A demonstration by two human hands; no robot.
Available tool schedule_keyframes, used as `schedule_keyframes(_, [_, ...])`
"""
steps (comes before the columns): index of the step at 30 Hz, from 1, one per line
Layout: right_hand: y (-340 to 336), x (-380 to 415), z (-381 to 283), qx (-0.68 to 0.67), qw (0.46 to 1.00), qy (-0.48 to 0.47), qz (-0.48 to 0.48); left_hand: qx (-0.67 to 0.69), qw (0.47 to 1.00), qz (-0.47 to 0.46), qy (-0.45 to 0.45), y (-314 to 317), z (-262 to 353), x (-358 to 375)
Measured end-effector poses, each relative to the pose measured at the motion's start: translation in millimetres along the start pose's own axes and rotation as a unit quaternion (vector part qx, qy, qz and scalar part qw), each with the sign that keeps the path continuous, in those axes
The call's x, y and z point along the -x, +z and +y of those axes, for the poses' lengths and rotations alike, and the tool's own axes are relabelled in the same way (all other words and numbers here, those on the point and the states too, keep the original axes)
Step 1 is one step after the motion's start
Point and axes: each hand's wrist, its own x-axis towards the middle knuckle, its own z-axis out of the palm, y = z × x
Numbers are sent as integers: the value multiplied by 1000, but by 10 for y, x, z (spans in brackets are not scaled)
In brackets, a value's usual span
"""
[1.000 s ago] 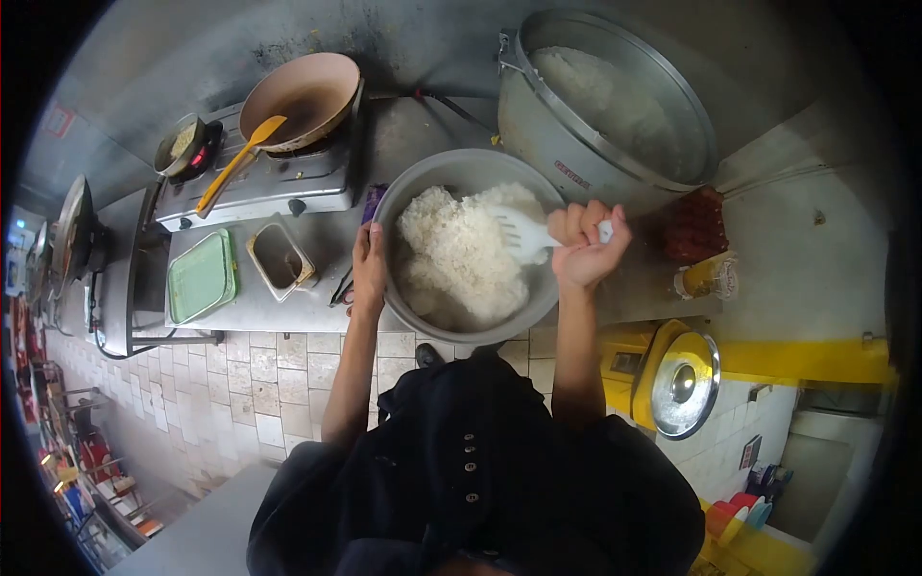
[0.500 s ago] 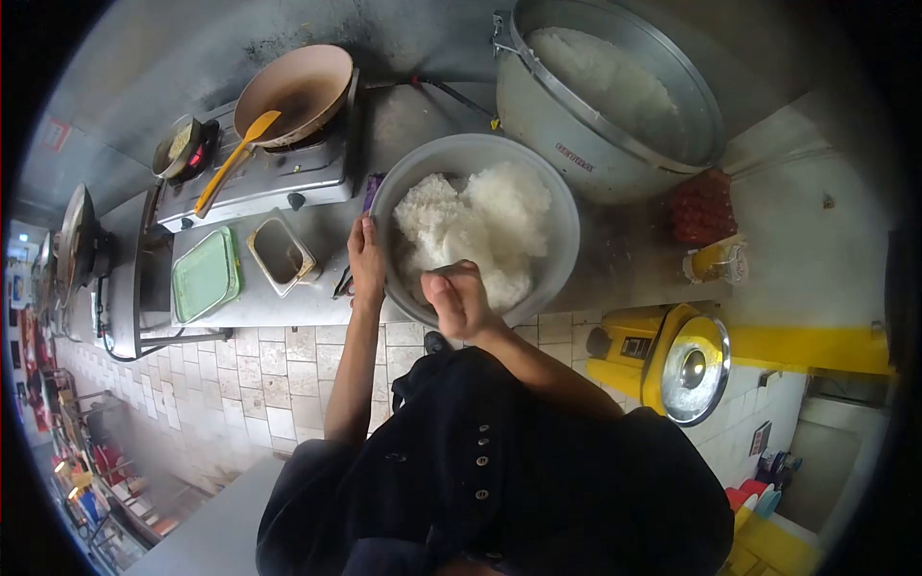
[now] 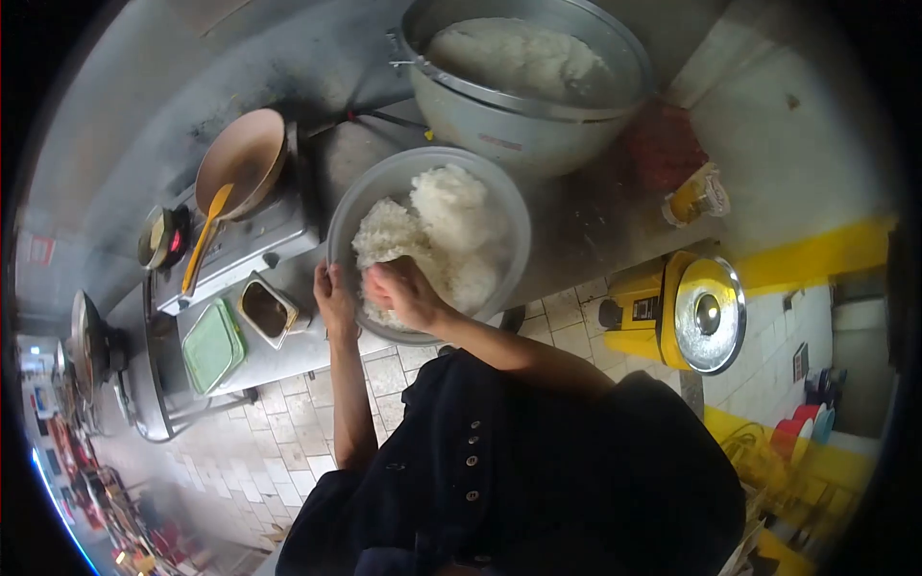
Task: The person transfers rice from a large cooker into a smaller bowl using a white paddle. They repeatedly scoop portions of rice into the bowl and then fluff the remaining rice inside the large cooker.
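Observation:
A wide grey bowl [image 3: 516, 206] holds a heap of white rice [image 3: 449, 206]. At its left edge, my left hand [image 3: 336, 302] grips the rim, fingers along the outside. My right hand [image 3: 405, 291] is closed over the near left part of the rice; whatever its fingers hold, if anything, is hidden. Behind the bowl stands a large metal pot [image 3: 523, 130] with more white rice [image 3: 519, 53] inside.
To the left, a stove [image 3: 274, 240] bears a brown pan [image 3: 252, 158] with an orange spatula [image 3: 206, 235]. A metal container [image 3: 267, 309] and green tray [image 3: 214, 348] lie nearer. At right are a jar [image 3: 696, 197] and yellow machine [image 3: 663, 312].
The view has turned, so the bowl and pot appear further left. My right hand has come down closer to the rice at the bowl's left side. My left hand remains on the rim.

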Motion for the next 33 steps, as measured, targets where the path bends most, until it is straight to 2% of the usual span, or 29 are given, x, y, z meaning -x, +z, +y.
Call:
schedule_keyframes(2, [-24, -45, 21, 121, 992, -43, -12, 16, 1000, -24, -2, -88, -108, 23])
schedule_keyframes(3, [43, 25, -127, 154, 988, -20, -4, -4, 1000, -17, 25, -142, -223, 20])
schedule_keyframes(4, [146, 109, -281, 140, 990, -34, 5, -24, 998, -11, 54, -164, -261, 11])
schedule_keyframes(6, [207, 161, -762, 150, 983, -95, -53, 42, 999, 3, 7, -141, -137, 111])
schedule_keyframes(7, [215, 145, -939, 151, 982, -101, -42, 21, 998, -35, 47, -111, -40, 157])
schedule_keyframes(9, [170, 113, -1168, 193, 962, -191, -24, -9, 997, -39, 70, -42, 109, 270])
schedule_keyframes(10, [75, 75, -1192, 191, 962, -196, -13, 3, 999, -16, 39, -11, 187, 277])
schedule_keyframes(12, [-178, -57, -1167, 314, 907, -279, 20, 25, 999, 31, -22, 48, 307, 255])
schedule_keyframes(13, [-295, -149, -996, 315, 906, -276, 58, 35, 996, 58, -55, 48, 312, 278])
schedule_keyframes(14, [-444, -229, -791, 310, 908, -273, 66, 3, 1000, -20, -19, -246, 64, 138])
schedule_keyframes(16, [-649, -358, -368, 336, 936, -87, 51, -49, 998, -2, -39, -409, -9, 42])
schedule_keyframes(18, [-429, -354, -127, 425, 900, -98, 14, -30, 999, -10, -14, -497, -109, -43])
schedule_keyframes(19, [-292, -325, -89, 410, 910, -60, -3, 3, 1000, -11, 13, -532, -150, -61])
schedule_keyframes(21, [-16, -225, -199, 354, 922, -159, 12, -14, 1000, -27, 4, -532, -100, -48])
schedule_keyframes(24, [202, -157, -418, 280, 948, -140, -65, -34, 998, -48, -16, -489, -43, -19])
schedule_keyframes(28, [318, -66, -815, 244, 955, -159, -62, -43, 995, -76, -35, -314, 35, -91])
schedule_keyframes(31, [298, 77, -1146, 223, 950, -215, -49, -43, 994, -94, -46, -108, 98, -176])
schedule_keyframes(33, [312, 124, -1074, 218, 946, -235, -49, -44, 992, -106, -55, 59, 130, -235])
